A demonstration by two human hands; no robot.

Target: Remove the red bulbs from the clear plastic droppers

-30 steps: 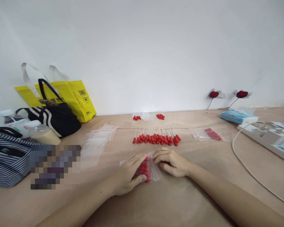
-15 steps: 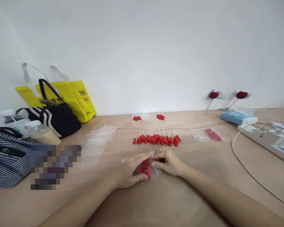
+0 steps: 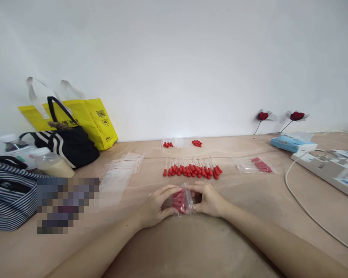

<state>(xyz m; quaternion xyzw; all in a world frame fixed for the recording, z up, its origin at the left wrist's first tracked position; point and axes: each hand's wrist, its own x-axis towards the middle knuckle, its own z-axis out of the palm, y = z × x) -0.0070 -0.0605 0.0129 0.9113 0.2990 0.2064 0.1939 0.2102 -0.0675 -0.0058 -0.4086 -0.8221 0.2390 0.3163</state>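
A small clear zip bag (image 3: 182, 200) packed with red-bulbed droppers sits between my two hands, just above the table at the centre. My left hand (image 3: 156, 204) curls round its left side, fingers closed on it. My right hand (image 3: 208, 199) pinches its right edge with thumb and fingers. A row of loose red-bulbed droppers (image 3: 191, 170) lies on the table a short way beyond my hands.
Empty zip bags (image 3: 117, 177) lie left of centre. A filled bag (image 3: 256, 165) lies to the right. More droppers (image 3: 181, 143) lie near the wall. Bags (image 3: 69, 143) and a bottle (image 3: 52, 164) crowd the left. A white cable (image 3: 301, 204) and power strip (image 3: 327, 166) are at the right.
Both hands have drawn closer together and lifted the bag's edges; the bag went from lying flat under my fingers to being gripped upright between them.
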